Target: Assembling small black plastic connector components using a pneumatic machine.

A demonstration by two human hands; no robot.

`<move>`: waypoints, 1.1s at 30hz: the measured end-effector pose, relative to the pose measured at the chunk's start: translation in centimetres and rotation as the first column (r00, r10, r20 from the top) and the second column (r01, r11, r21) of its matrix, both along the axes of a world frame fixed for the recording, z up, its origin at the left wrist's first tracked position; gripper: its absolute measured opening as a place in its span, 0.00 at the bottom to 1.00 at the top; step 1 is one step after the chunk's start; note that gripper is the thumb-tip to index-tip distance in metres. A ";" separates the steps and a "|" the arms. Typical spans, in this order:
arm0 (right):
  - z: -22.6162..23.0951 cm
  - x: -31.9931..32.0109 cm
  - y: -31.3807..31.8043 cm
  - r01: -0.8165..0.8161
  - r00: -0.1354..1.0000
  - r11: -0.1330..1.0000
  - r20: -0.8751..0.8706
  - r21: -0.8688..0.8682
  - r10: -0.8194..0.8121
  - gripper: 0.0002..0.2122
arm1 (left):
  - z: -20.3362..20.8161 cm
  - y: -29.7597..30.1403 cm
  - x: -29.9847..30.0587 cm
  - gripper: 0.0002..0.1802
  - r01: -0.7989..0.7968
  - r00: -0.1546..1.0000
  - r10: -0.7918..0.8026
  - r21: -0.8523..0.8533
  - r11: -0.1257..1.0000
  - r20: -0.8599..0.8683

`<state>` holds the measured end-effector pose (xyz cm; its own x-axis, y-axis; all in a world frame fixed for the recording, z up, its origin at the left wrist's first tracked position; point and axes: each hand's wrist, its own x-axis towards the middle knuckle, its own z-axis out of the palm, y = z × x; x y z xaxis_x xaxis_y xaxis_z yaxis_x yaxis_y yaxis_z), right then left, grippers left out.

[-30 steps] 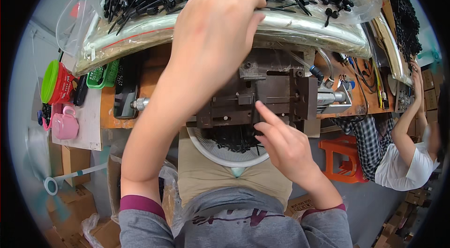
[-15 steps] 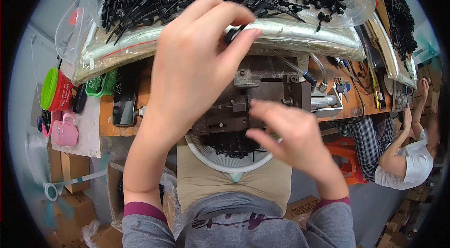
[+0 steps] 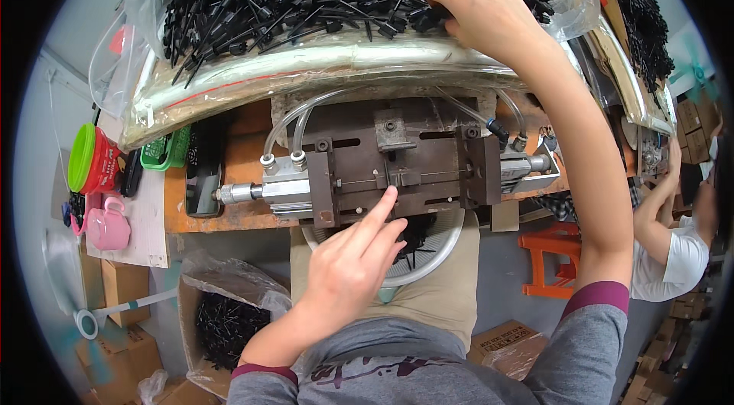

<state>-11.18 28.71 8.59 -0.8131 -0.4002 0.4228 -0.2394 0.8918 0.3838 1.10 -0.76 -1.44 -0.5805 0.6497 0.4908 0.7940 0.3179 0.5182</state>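
Observation:
My left hand is in front of a dark metal clamping fixture. Its index finger is stretched out, with the tip at a small black part in the middle of the fixture; the other fingers are loosely bent and nothing shows in them. At the far side, my right hand reaches into a heap of black plastic pieces with thin stems. Its fingers are bent, with a gap between them and the thumb. Below the fixture, a white basket holding similar black pieces sits at my lap, partly hidden by my left hand.
Pneumatic cylinders with clear hoses flank the fixture. On the left are a phone, a green basket and a pink cup. An orange stool and another person's arm are at the right. An open box stands lower left.
My left hand has come down from the heap's near edge to the fixture. My right hand has moved from the fixture up and away into the heap.

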 end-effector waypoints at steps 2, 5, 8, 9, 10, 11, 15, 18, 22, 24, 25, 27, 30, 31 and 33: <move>-0.4 0.6 0.9 0.034 0.998 0.993 0.062 -0.113 -0.027 0.15 | -1.1 0.4 0.3 0.17 -0.005 0.999 0.004 -0.031 1.000 -0.042; -0.4 1.2 1.8 -0.050 0.998 0.973 0.034 -0.224 0.059 0.14 | -1.9 1.0 0.1 0.16 -0.024 0.993 0.016 -0.064 0.998 -0.120; -0.1 1.5 2.4 -0.058 0.998 0.884 -0.018 -0.464 0.056 0.12 | -1.9 1.5 -0.4 0.15 -0.038 0.988 0.025 -0.086 0.996 -0.149; 0.0 1.5 2.6 -0.025 0.999 0.817 0.003 -0.577 0.033 0.12 | -1.8 1.5 -0.5 0.15 -0.028 0.990 0.016 -0.087 0.996 -0.137; 0.3 1.7 3.0 0.026 1.000 0.769 0.023 -0.638 -0.015 0.11 | -1.7 1.7 -0.6 0.15 -0.035 0.993 0.026 -0.083 0.996 -0.111; 0.5 1.6 3.3 0.065 0.997 0.639 0.081 -0.767 -0.005 0.11 | -1.6 1.7 -0.7 0.16 -0.023 0.993 0.012 -0.089 0.996 -0.118; 0.8 2.1 4.8 0.075 0.982 0.105 0.092 -0.992 0.167 0.12 | -1.3 1.6 -0.5 0.16 -0.042 0.994 0.032 -0.104 0.994 -0.103; 0.3 2.3 5.4 0.088 0.973 -0.172 0.047 -0.981 0.226 0.12 | -1.4 1.5 -0.5 0.15 -0.041 0.994 0.029 -0.109 0.993 -0.102; 0.2 2.6 5.2 0.031 0.975 -0.357 -0.049 -0.934 0.214 0.12 | -1.6 1.4 -0.8 0.15 -0.032 0.994 0.022 -0.098 0.995 -0.104; 0.4 3.2 4.3 0.016 0.959 -0.412 -0.102 -0.911 0.263 0.09 | -1.3 1.2 -0.7 0.15 0.001 0.994 -0.010 -0.088 0.996 -0.110; 0.5 4.0 3.6 0.022 0.942 -0.441 -0.129 -0.897 0.310 0.08 | -1.0 1.1 -0.6 0.16 0.013 0.994 -0.022 -0.081 0.997 -0.109; -0.1 6.1 1.4 0.024 0.919 -0.436 -0.152 -0.899 0.364 0.06 | -0.1 0.7 -0.4 0.19 0.105 0.994 -0.105 0.012 0.994 0.000; -2.9 9.7 -3.9 -0.013 0.918 -0.572 -0.237 -0.820 0.318 0.07 | 1.5 0.6 0.0 0.23 0.056 0.998 -0.053 0.149 0.987 -0.026; -3.7 10.8 -5.6 -0.042 0.904 -0.601 -0.287 -0.798 0.317 0.07 | 1.9 0.8 0.0 0.25 0.006 0.998 0.007 0.196 0.981 -0.068; -5.2 12.1 -8.8 -0.024 0.909 -0.715 -0.313 -0.698 0.275 0.08 | 2.2 2.2 -0.7 0.20 -0.019 0.951 0.118 0.328 0.945 -0.286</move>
